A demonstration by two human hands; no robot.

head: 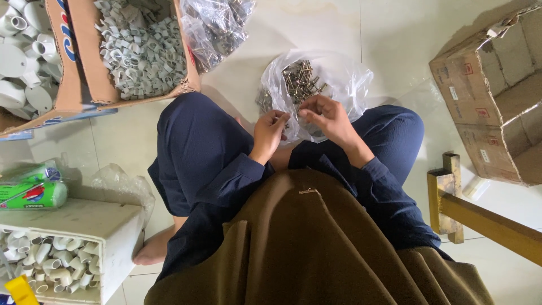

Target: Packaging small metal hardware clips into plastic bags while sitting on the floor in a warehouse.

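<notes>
Both hands pinch small parts, too small to identify: left hand (pixel 269 133), right hand (pixel 327 120). Just beyond them lies a clear plastic bag (pixel 350 79) of metal nails (pixel 300 79). Far left of the left hand, a cardboard box (pixel 90 68) holds white clips (pixel 141 51).

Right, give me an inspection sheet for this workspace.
Surface: pale tiled floor; the person sits on it.
Job's things: clear plastic bag of metal nails in front of the knees.
Clutter: cardboard box of grey clips, second bag of nails, white box of pipe clips, white pipe fittings, green roll.
Hands: left hand and right hand meet at the bag, pinching something too small to tell.
Cables: nothing seen.
Surroundings: worn cardboard box, yellow wooden frame.
</notes>
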